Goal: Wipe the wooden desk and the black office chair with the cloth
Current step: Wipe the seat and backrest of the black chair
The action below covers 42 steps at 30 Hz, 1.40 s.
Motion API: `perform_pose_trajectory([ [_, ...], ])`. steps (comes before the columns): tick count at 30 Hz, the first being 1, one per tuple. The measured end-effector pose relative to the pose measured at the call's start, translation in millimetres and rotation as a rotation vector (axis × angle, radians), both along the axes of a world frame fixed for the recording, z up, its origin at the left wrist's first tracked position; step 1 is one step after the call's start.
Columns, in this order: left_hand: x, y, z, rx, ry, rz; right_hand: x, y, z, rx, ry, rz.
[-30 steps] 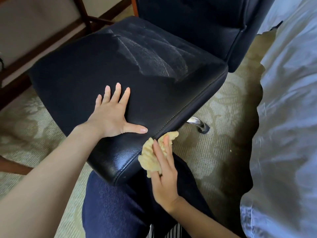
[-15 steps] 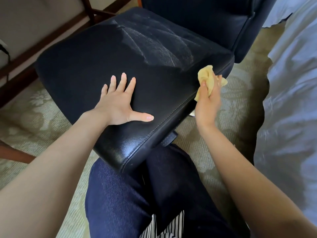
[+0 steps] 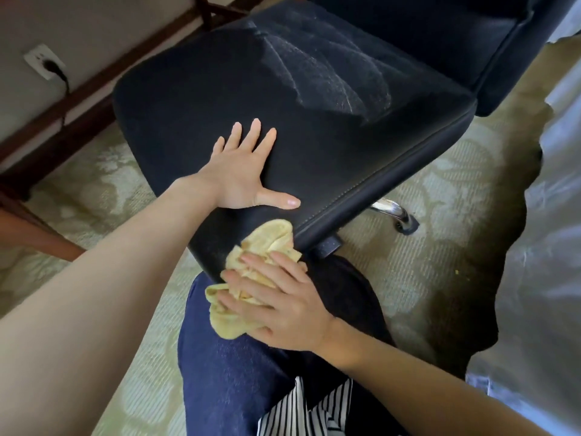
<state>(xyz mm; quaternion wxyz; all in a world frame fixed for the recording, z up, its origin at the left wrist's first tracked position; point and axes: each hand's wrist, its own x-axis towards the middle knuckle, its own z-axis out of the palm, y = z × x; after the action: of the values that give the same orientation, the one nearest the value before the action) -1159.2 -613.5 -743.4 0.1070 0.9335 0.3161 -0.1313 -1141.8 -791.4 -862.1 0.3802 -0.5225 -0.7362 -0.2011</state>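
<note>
my left hand (image 3: 240, 180) lies spread flat on the black padded office chair (image 3: 330, 152); my right hand (image 3: 283, 306), fingers straight, presses the crumpled yellow cloth (image 3: 270, 237) onto its front corner, my blue-denim knee (image 3: 239, 372) just below.

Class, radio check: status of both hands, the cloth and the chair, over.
Left hand flat on black padded office chair seat. Right hand presses crumpled yellow cloth against seat's near corner. No obstruction seen.

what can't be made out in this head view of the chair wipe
All in the head view:
- front corner of the black office chair: covered by the cloth and the right hand.
- its base: hidden beneath it, but for one chrome leg.
- top of the backrest: cut off by the upper edge.
- top of the wooden desk: out of frame, only lower rails show.
</note>
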Motion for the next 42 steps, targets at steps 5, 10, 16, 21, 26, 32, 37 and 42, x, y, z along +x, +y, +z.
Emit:
perform_pose_trajectory([
  [5,-5.0,2.9,0.1,-0.003,-0.012,-0.002,21.9,10.4,-10.6,0.087,-0.343,0.071],
  [10,-6.8,2.3,-0.5,-0.016,-0.019,0.01,86.8,0.4,-13.3,0.141,-0.363,-0.074],
  [16,-8.2,2.8,-2.6,-0.025,-0.035,0.01,163.3,-12.7,6.2,-0.038,-0.14,-0.166],
  [21,-9.6,2.9,-4.8,-0.014,-0.007,0.001,203.3,-6.2,38.4,-0.156,0.425,-0.439],
  [26,-9.7,1.4,-3.6,-0.024,0.015,0.014,252.8,22.9,78.7,-0.39,0.618,-0.643],
  [32,-3.1,-3.2,10.9,0.04,0.096,-0.006,241.2,69.0,103.6,-0.63,0.423,-0.797],
  [37,26.0,17.7,31.9,0.115,0.054,0.075,188.5,80.1,101.2,-0.658,0.287,-0.613],
  [42,45.0,31.0,17.4,0.149,0.077,0.077,158.9,43.2,98.1,-0.659,0.322,-0.438],
])
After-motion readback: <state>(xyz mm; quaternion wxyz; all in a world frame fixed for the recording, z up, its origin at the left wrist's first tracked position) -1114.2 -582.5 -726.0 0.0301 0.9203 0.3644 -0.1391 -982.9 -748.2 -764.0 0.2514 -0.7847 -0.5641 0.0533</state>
